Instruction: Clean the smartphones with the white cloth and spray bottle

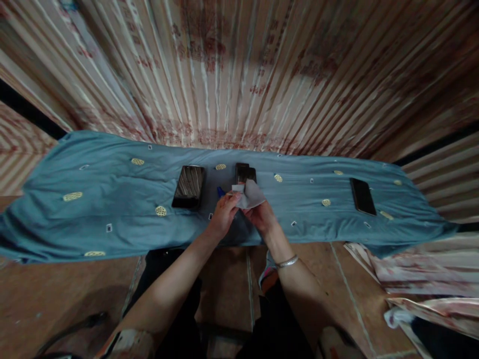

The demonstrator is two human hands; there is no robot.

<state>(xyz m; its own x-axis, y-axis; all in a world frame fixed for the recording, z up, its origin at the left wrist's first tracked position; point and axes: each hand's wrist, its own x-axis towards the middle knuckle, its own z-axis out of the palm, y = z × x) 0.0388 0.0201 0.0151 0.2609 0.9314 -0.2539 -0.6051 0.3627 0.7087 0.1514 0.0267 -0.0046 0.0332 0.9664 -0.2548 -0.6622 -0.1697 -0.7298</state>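
Over the middle of the cloth-covered table, both my hands meet at a piece of thin grey cloth (253,195). My right hand (261,218) is closed under the cloth and holds it from the right. My left hand (225,211) pinches its left edge. A small pale flat piece (237,188) stands above the left fingertips; I cannot tell whether it is part of the cloth. Just behind the hands lie two dark phones (242,167), close together and partly covered by the cloth. A small blue object (220,191) lies beside my left fingers.
A large black glossy phone or tablet (189,185) lies left of my hands, and another dark phone (362,196) lies far right. The blue-green patterned tablecloth (119,199) is wrinkled. Striped curtains (239,109) hang behind the table; the tiled floor (224,289) is below.
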